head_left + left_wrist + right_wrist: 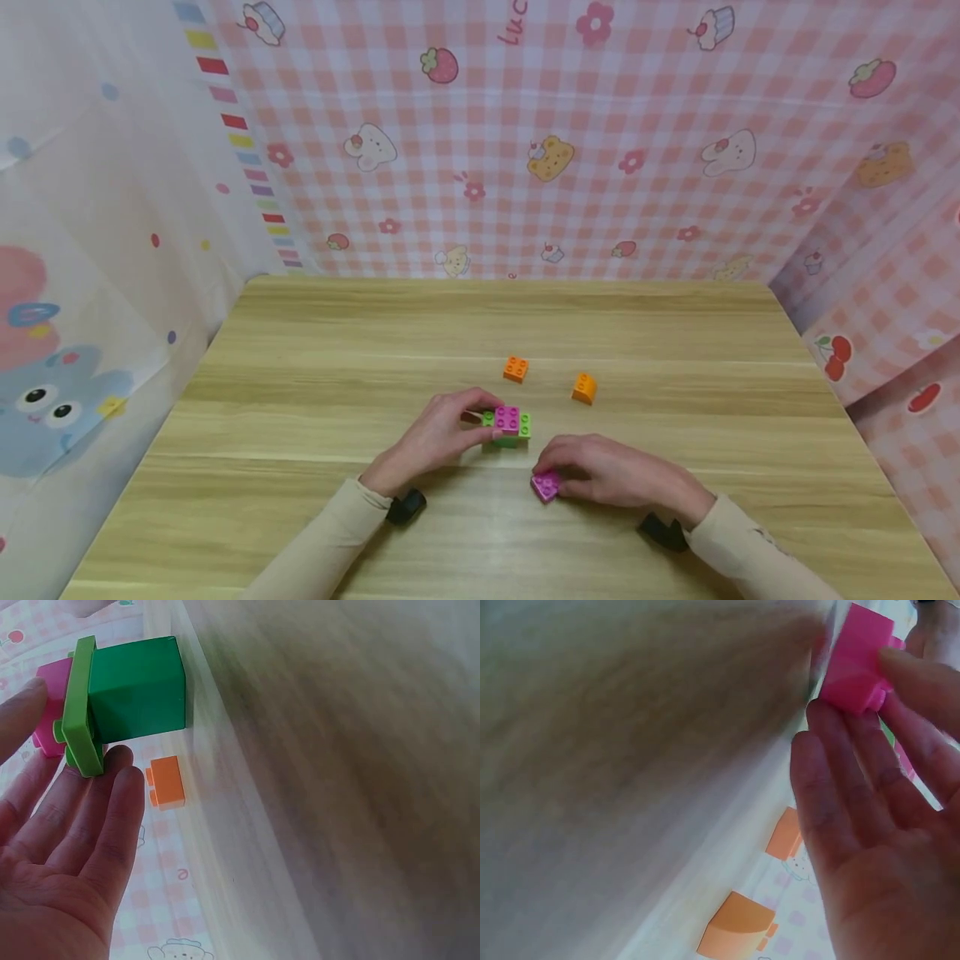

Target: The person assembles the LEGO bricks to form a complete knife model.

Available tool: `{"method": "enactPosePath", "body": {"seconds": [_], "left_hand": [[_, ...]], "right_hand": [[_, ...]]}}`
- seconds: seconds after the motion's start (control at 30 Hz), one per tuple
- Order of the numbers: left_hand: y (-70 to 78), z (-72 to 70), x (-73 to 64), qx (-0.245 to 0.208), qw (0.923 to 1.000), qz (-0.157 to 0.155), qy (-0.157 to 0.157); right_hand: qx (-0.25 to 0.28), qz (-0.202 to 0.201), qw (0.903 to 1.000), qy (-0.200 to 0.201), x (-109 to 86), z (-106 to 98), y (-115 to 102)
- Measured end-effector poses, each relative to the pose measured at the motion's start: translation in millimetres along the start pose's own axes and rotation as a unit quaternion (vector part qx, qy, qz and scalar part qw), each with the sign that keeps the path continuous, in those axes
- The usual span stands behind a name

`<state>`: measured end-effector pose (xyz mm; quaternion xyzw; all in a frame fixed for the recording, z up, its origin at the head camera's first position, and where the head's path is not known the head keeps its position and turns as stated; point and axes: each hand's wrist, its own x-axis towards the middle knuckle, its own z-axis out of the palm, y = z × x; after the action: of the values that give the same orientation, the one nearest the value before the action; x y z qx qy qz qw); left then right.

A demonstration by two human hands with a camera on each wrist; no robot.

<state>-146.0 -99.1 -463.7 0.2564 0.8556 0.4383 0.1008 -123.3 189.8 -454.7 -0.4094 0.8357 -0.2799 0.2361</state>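
Stack [507, 421] in left hand [444, 429]; single brick [545, 488] in right hand [617, 472], nearer; two loose bricks [515, 370] behind, on table [315, 358].

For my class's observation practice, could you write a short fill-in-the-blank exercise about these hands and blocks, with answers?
The left hand holds a stack whose bottom block is dark ____.
The right hand holds a loose block coloured ____.
On the table, a square block and a curved block are both coloured ____.
In the head view, the curved block lies to the ____ of the square block.
Missing words: green; pink; orange; right.
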Motion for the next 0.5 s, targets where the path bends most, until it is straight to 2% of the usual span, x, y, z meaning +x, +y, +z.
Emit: {"method": "enactPosePath", "body": {"seconds": [0.23, 0.5], "left_hand": [[-0.1, 0.9, 0.1, -0.002, 1.0000, -0.002, 0.003], [-1.6, 0.6, -0.1, -0.013, 0.9997, 0.018, 0.007]], "right_hand": [[0.027, -0.028, 0.9978, 0.054, -4.9, -0.9, -2.2], [0.043, -0.008, 0.9922, 0.116, -6.3, -8.1, -9.4]]}}
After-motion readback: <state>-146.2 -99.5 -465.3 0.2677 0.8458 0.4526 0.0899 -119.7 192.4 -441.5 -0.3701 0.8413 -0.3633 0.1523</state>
